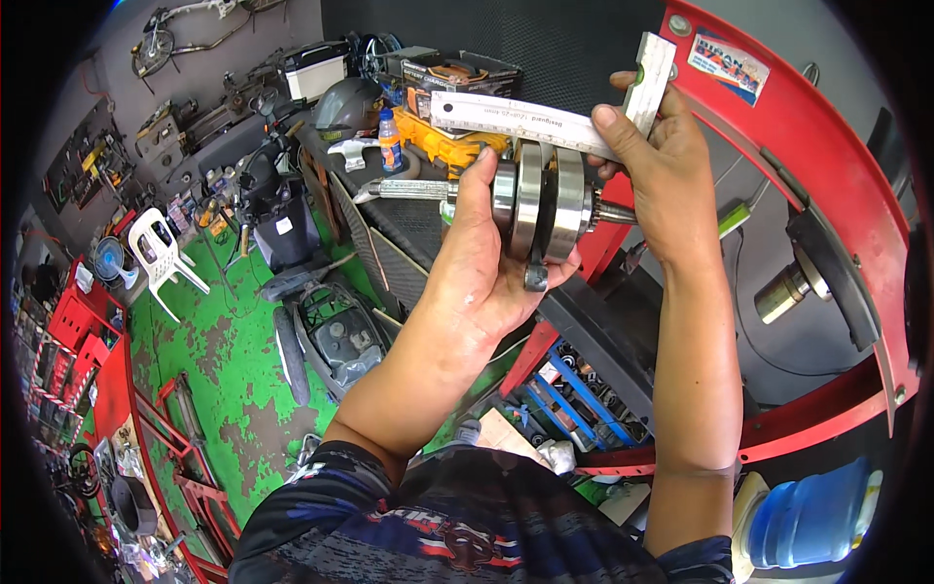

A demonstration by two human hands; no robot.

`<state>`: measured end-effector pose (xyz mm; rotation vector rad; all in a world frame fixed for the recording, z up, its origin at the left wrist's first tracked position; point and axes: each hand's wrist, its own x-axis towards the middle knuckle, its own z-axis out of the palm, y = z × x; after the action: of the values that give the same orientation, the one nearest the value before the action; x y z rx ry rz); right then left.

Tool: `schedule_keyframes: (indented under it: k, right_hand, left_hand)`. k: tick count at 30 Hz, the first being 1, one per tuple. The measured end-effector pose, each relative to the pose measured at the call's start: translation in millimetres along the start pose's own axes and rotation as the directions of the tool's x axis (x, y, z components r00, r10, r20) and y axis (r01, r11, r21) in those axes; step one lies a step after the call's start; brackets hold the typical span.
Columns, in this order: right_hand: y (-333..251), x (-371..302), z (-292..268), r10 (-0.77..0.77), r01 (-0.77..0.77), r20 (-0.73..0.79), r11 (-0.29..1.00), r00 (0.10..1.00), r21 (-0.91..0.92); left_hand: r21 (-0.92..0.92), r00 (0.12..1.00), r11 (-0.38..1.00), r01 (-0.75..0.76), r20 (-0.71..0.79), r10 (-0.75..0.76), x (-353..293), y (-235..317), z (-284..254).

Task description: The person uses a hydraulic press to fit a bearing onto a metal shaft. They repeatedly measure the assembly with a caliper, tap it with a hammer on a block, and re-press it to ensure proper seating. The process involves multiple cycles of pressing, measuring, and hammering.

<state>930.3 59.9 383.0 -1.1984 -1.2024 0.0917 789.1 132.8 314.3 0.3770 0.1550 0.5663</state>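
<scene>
My left hand (484, 248) is wrapped round a crankshaft (530, 209) from below, its thumb up along the left side. Two shiny round webs stand side by side, and the dark end of a connecting rod (535, 275) hangs beneath them. One tapered, toothed shaft end points right, past my palm. In my right hand (654, 146) is a combination square (650, 83), pinched at its silver head between thumb and fingers. Its ruler blade (516, 117) reaches left across the top of the webs. Whether blade and metal touch, I cannot tell.
A red steel frame (827, 165) curves along the right. Behind my hands, a dark bench (423, 219) carries a blue bottle (389, 141), a yellow case (452, 146) and a helmet (348, 107). A motor scooter (282, 209) and white chair (163, 255) stand left; a water jug (808, 516) lies lower right.
</scene>
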Motion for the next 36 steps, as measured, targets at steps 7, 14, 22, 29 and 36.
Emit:
schedule_keyframes:
  k: [7, 14, 22, 29, 36]
  right_hand:
    - [7, 6, 1, 0.017, -0.016, 0.051, 1.0, 0.999, -0.01]
    - [24, 14, 2, 0.011, -0.012, 0.083, 1.0, 0.997, 0.018]
    - [41, 17, 2, 0.038, -0.042, 0.095, 0.999, 0.995, 0.033]
    - [53, 20, 6, 0.085, -0.089, 0.112, 0.996, 0.99, 0.025]
    - [77, 19, 38, -0.184, 0.105, -0.172, 0.914, 0.968, -0.391]
  left_hand:
    - [0.0, 1.0, 1.0, 0.014, 0.021, -0.014, -2, 7, -3]
    - [-0.021, 0.998, 0.999, 0.028, 0.058, -0.027, 4, 10, -13]
    - [0.003, 1.0, 1.0, 0.002, -0.017, -0.002, 7, 9, -14]
    - [-0.008, 1.0, 1.0, 0.018, -0.025, -0.018, 20, 11, -24]
    - [0.01, 0.986, 0.998, -0.06, -0.152, 0.06, 43, 26, -86]
